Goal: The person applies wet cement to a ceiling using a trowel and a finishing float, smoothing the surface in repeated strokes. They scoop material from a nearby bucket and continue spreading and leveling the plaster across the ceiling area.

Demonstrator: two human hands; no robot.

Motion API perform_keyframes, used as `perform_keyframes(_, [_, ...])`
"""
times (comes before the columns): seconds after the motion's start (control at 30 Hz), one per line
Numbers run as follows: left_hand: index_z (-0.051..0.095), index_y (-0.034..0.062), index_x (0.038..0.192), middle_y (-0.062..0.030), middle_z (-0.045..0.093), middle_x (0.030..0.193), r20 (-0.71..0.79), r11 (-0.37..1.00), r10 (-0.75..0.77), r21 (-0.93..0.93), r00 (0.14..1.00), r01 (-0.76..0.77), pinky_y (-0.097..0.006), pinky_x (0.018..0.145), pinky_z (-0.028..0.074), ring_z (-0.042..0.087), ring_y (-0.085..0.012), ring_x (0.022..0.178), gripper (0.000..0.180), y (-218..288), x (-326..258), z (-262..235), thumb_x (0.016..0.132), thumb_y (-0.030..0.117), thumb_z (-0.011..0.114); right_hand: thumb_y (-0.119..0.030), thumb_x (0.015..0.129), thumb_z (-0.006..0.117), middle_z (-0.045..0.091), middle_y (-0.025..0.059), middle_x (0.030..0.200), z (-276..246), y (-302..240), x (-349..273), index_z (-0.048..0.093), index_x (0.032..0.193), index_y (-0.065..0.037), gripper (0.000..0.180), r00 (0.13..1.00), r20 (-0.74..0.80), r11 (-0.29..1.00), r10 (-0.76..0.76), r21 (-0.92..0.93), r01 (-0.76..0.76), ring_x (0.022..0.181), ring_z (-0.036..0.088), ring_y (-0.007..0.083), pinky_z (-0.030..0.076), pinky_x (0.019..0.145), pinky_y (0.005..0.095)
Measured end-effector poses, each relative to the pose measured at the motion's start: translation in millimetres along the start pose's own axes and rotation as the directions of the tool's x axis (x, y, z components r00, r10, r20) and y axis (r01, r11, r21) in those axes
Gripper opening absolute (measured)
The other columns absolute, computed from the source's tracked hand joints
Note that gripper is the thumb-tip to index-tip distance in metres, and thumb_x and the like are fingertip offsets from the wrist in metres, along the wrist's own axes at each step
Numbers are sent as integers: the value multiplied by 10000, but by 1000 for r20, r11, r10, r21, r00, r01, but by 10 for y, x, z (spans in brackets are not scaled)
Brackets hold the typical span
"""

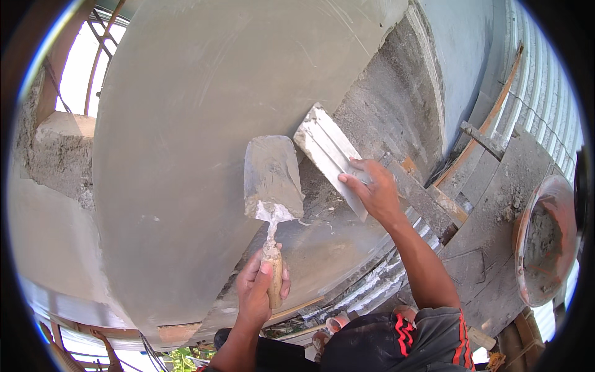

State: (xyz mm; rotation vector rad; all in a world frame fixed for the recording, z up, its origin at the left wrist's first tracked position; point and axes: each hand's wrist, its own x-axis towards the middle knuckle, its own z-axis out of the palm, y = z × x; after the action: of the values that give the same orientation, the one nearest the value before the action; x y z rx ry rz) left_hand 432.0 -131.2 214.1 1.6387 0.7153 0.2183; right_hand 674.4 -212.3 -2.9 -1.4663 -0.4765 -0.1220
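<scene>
My left hand point(255, 286) is wrapped round the wooden handle of a trowel point(273, 170). Its broad blade points up and away, with grey mortar smeared over it and pale paste near the neck. In my right hand point(375, 189) is a flat metal plastering float point(331, 152), held tilted, its ridged back facing me and mortar stuck on its far corner. The two tools are close beside each other in front of a wall point(180, 161) of smooth, damp grey plaster. A darker, rough strip point(396, 87) of wall shows beyond the float.
An orange basin point(524, 242) with grey mortar in it stands on dusty boards point(477, 229) at the right. Corrugated metal sheets point(545, 80) lie beyond the boards. A window opening with bars point(102, 46) is at the far left. Wooden planks point(449, 204) lie near the wall's foot.
</scene>
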Motion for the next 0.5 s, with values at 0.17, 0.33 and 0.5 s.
perform_keyframes(0.17, [553, -15, 1482, -46, 630, 907, -62, 976, 39, 218, 997, -24, -261, 602, 460, 564, -99, 669, 491, 150, 197, -3, 1122, 314, 596, -276, 924, 856, 782, 205, 1117, -702, -67, -374, 765, 1159, 40, 404, 998, 21, 998, 56, 26, -57, 1027, 756, 303, 559, 924, 362])
perform_keyframes(0.33, [563, -27, 1488, -21, 620, 891, -17, 925, 121, 365, 993, -106, -244, 601, 445, 542, -68, 668, 521, 165, 305, 264, 1110, 328, 620, -343, 938, 844, 797, 186, 1073, -1150, -250, -445, 770, 1184, 8, 435, 983, 136, 986, 120, 98, -134, 951, 767, 259, 573, 885, 372])
perform_keyframes(0.5, [585, -42, 1464, -49, 662, 922, 257, 870, 144, 428, 956, -246, -263, 673, 495, 599, -100, 734, 504, 393, 398, 842, 1083, 282, 646, -445, 1030, 733, 784, 131, 1056, -1033, -125, -990, 751, 1208, -3, 477, 818, 14, 800, 575, 203, -565, 970, 720, 187, 547, 899, 339])
